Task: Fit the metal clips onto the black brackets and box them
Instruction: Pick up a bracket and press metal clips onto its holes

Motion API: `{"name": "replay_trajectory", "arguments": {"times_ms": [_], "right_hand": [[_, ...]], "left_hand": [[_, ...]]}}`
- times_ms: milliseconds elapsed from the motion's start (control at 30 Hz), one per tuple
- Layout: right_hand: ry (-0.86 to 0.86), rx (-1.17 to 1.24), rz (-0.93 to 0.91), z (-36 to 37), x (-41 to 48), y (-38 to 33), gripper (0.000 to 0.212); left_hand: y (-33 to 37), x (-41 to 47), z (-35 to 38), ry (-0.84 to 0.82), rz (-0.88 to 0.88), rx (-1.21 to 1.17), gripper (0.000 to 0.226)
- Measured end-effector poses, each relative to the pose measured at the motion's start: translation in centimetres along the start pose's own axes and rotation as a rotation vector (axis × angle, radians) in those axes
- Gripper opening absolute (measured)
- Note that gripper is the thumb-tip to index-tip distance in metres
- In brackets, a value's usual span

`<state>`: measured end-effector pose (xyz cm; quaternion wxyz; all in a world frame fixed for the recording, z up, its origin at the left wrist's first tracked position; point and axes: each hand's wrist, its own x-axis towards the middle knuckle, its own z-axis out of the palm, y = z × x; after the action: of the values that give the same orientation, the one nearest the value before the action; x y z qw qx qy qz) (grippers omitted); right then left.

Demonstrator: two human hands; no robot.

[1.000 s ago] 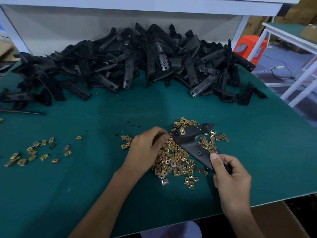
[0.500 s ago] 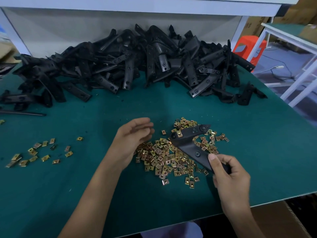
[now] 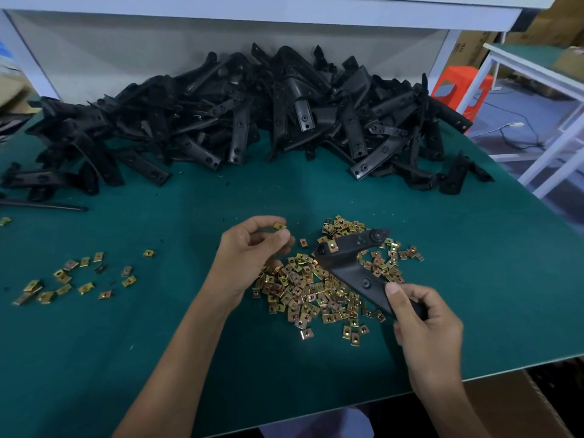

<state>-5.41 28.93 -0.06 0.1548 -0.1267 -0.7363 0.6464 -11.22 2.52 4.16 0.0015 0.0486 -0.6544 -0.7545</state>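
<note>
bracket heap (image 3: 240,121) behind clip pile (image 3: 316,292)

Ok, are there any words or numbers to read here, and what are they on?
Dark marks on the cardboard box at the top right: too blurred to read.
On the black brackets, metal clips and green table: no writing shows.
</note>
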Motion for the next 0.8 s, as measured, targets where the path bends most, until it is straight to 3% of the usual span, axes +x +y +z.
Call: {"name": "replay_trajectory", "arguments": {"times_ms": [300,700,800], "right_hand": [[-0.031,-0.05,-0.018,0.0,-0.2,-0.1,0.039],[-0.121,-0.241,-0.098,0.4,-0.7,-0.7,0.01],[-0.136,-0.248,-0.12,0.5,-0.9,-0.7,0.016]], "left_hand": [[0.0,-0.1,0.0,-0.047,0.136,0.011,0.015],[-0.2,-0.8,1.7,-0.145,0.118,0.042,0.022],[-0.3,-1.0,2.2,-0.16,0.092,0.072,0.017]]}}
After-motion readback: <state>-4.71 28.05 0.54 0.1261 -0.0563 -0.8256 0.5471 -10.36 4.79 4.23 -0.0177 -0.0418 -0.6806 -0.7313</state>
